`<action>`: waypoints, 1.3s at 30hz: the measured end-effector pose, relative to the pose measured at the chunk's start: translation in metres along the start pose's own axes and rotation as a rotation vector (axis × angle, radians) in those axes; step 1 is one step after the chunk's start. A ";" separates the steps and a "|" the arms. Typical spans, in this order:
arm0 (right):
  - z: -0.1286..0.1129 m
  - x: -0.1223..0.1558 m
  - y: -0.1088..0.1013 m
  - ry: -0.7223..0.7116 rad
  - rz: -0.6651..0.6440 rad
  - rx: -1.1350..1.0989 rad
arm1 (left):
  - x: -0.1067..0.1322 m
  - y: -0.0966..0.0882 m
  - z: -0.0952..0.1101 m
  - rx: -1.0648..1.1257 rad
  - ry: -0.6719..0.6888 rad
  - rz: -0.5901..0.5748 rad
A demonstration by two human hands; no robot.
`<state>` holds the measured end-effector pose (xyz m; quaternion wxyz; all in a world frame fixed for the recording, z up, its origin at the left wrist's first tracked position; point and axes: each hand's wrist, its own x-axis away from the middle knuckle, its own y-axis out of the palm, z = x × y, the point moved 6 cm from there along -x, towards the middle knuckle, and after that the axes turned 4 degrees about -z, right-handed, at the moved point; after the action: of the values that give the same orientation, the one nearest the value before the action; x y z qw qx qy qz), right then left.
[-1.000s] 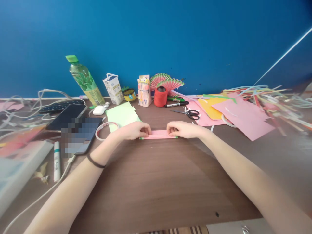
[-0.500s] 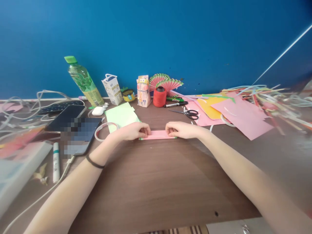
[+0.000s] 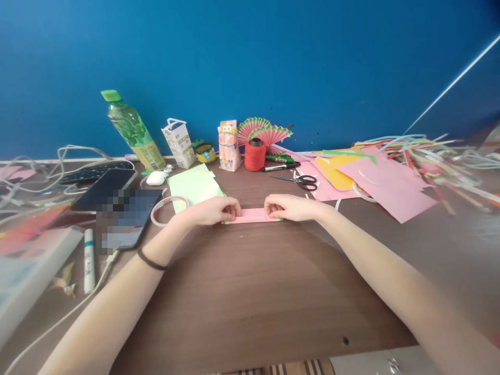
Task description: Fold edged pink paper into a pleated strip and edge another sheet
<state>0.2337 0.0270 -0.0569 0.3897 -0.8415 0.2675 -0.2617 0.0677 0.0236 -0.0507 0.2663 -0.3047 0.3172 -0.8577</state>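
Note:
A narrow folded strip of pink paper (image 3: 253, 215) with a green edge lies flat on the brown table (image 3: 250, 291), a little beyond its middle. My left hand (image 3: 211, 210) pinches the strip's left end with curled fingers. My right hand (image 3: 291, 207) pinches its right end the same way. Both hands rest on the table top, and a dark band circles my left wrist.
A tape ring (image 3: 166, 208), light green paper (image 3: 193, 186), phones (image 3: 123, 213) and cables lie left. A bottle (image 3: 130, 130), cartons, red thread spool (image 3: 255, 154), paper fans and markers line the wall. Scissors (image 3: 300, 180), pink and yellow sheets (image 3: 383, 185) and paper strips lie right.
Both hands stay pinched on the strip's ends. The right hand has crept slightly left along the strip; the view has shifted a little.

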 end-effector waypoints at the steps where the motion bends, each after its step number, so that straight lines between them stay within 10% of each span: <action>1: 0.000 0.000 0.000 0.000 -0.001 -0.003 | 0.000 0.000 0.000 0.001 0.000 -0.002; 39: -0.009 -0.001 0.009 -0.140 -0.075 -0.048 | -0.004 0.009 0.002 -0.172 0.120 -0.031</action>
<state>0.2250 0.0187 -0.0591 0.3772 -0.8762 0.2142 -0.2100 0.0741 0.0199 -0.0571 0.2062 -0.2793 0.4003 -0.8481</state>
